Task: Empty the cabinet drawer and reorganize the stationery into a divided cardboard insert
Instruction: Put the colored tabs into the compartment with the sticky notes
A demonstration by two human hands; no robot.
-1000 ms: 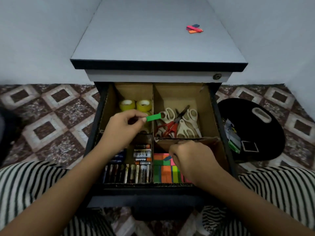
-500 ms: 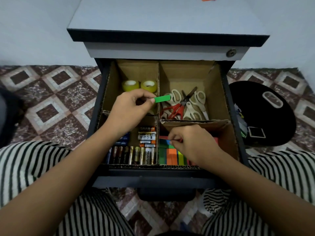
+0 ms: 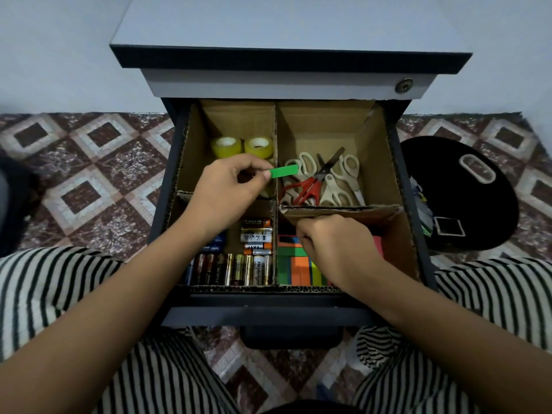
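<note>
- Pinch of left hand (image 3: 227,189) held green strip (image 3: 284,171) by one end, pointing to 3 o'clock across divider (image 3: 275,130).
- Right hand (image 3: 334,249) curled over coloured strips (image 3: 295,271) in 5 o'clock compartment of cardboard insert (image 3: 379,144); grip unclear.
- Step looked best done laying green flat beside other greens, edges aligned.

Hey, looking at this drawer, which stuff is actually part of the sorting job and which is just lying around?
Part of the job: cardboard insert, green strip pinched in the left hand, coloured strips under the right hand, batteries, tape rolls, scissors.

Lying about: black round object on the floor at right.
</note>
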